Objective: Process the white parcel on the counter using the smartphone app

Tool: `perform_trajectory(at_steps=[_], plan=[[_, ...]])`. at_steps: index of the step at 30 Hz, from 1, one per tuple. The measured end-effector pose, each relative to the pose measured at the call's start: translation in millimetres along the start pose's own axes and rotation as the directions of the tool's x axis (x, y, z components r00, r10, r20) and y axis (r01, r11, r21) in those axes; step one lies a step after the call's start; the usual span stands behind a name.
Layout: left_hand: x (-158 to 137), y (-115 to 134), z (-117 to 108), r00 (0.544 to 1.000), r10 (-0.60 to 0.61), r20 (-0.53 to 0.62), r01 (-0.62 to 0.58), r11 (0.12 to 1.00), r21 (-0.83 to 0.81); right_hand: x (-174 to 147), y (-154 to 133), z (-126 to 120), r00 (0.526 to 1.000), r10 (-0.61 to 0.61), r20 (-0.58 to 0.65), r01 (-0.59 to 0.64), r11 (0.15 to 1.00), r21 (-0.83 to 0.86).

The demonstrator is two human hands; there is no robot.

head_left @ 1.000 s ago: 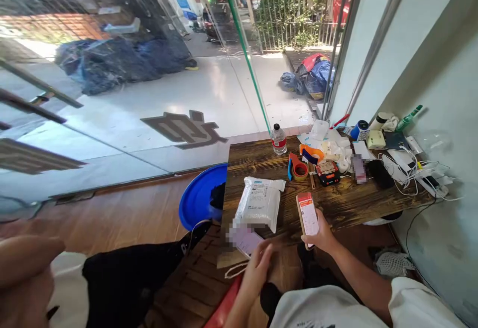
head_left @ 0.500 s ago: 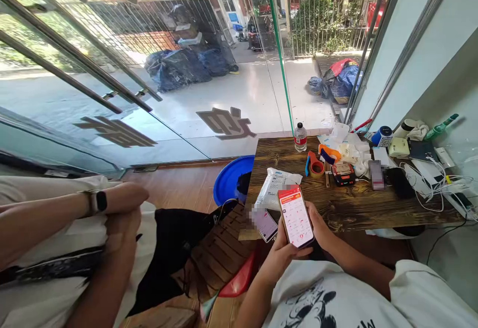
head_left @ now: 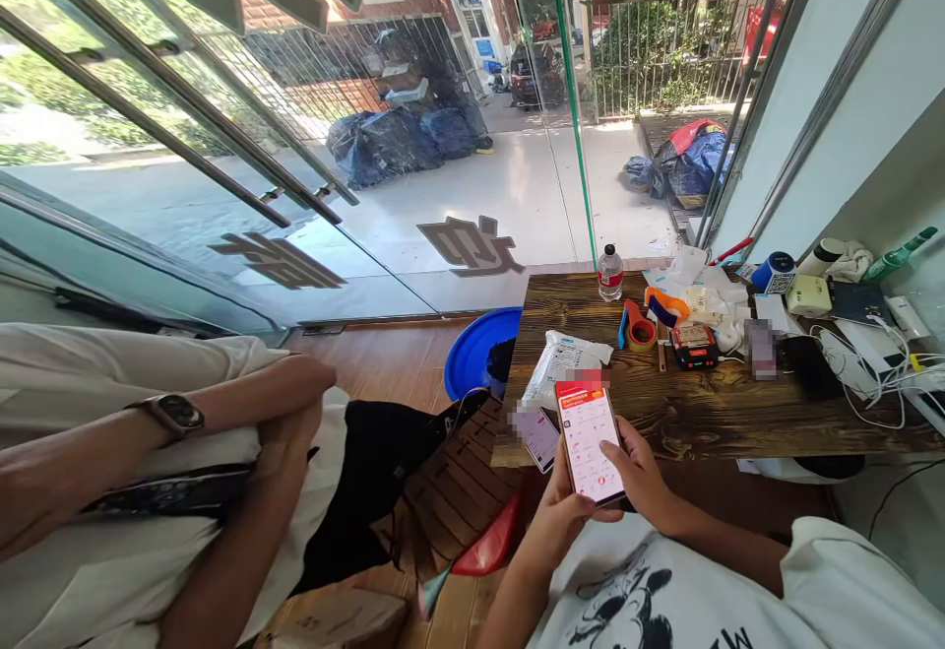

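Observation:
A smartphone [head_left: 583, 452] with a red-topped, mostly white screen is held upright over the near left corner of the wooden table. My left hand [head_left: 562, 516] is closed around its lower left side, with the thumb along the bottom edge. From the right, my right hand [head_left: 641, 472] also grips the phone, its thumb over the middle of the screen. Just behind the phone lies a white plastic parcel [head_left: 559, 365] with a printed label. A second phone [head_left: 541, 440] rests on the table beside my left hand, partly blurred out.
On the wooden table [head_left: 568, 309] stand a water bottle [head_left: 609, 277], a tape roll [head_left: 641, 332], a black-and-red device [head_left: 694, 346] and tangled white cables [head_left: 878, 363]. A blue bin [head_left: 465, 363] is left of it. At left, another person's arms [head_left: 258, 413] are crossed. Glass doors are ahead.
My right thumb has moved from the phone's edge onto its screen. The whole view has shifted slightly left. The other person's watch wrist has turned.

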State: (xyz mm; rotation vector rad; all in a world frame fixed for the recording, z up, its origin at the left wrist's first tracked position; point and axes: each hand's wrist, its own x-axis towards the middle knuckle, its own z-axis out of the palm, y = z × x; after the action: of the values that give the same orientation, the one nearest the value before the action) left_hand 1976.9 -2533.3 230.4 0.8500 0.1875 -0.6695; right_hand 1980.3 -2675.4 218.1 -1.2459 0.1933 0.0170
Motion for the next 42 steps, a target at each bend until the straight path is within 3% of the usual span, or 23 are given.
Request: perform_trajectory(at_steps=[3, 6, 14, 21, 25, 28, 32, 38, 42], plan=[[-3, 3, 6, 1.000, 0.007, -0.027, -0.005, 0.998, 0.070, 1, 0, 1, 1.000, 0.023, 0.013, -0.024, 0.998, 0.065], [-3, 6, 4, 1.000, -0.021, 0.016, 0.020, 0.999, 0.032, 0, -1, 2, 0.999, 0.026, 0.042, -0.029, 0.997, 0.074], [3, 5, -15, 0.990, -0.064, 0.127, 0.064, 0.998, 0.002, -10, 0, 3, 0.980, -0.189, -0.068, 0.181, 0.978, -0.103], [3, 0, -16, 0.993, -0.031, 0.117, 0.033, 0.999, -0.015, -7, 4, 3, 0.985, -0.140, -0.097, 0.119, 0.974, -0.193], [3, 2, -14, 0.988, -0.028, 0.149, 0.034, 0.999, -0.034, -4, 5, 3, 0.978, -0.156, -0.139, 0.137, 0.981, -0.135], [3, 3, -14, 0.991, -0.017, 0.135, 0.020, 1.000, -0.020, -4, 5, 3, 0.984, -0.149, -0.099, 0.141, 0.987, -0.077], [3, 1, -17, 0.993, -0.031, 0.117, 0.033, 0.999, -0.010, -4, 6, 2, 0.989, -0.146, -0.035, 0.140, 0.981, -0.133], [4, -2, -16, 0.995, -0.008, 0.102, 0.007, 1.000, 0.018, -4, 4, 1, 0.993, -0.113, -0.041, 0.106, 0.983, -0.151], [2, 0, -9, 0.994, 0.011, 0.112, -0.013, 1.000, 0.021, -3, 1, 1, 0.993, -0.110, -0.034, 0.107, 0.991, -0.077]])
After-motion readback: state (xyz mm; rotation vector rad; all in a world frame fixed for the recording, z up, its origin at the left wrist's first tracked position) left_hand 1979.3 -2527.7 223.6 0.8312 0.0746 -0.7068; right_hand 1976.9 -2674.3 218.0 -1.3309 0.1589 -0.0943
